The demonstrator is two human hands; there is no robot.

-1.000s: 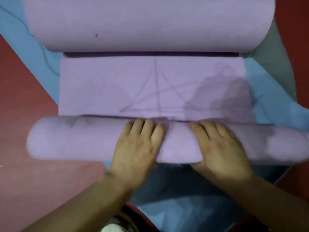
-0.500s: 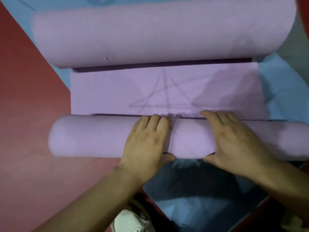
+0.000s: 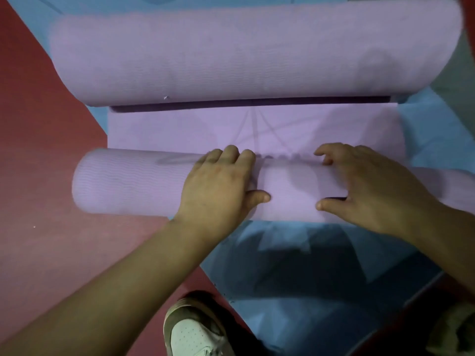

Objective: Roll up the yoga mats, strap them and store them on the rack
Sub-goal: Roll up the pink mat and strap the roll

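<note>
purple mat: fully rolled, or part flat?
Partly rolled. The left hand and right hand grip the near roll; a flat stretch lies beyond it, up to a bigger far roll.

The setting was an indoor floor space laid out for mat exercise; whether it was a home room or a studio could not be determined. The work surface was a smooth red floor (image 3: 38,176), with a grey surface (image 3: 460,73) adjoining at the upper right. A blue mat (image 3: 321,312) lay flat on the floor, and a purple yoga mat (image 3: 257,60), partly rolled, lay on top of it. The person's shoe (image 3: 192,335) stood at the near edge.
</note>
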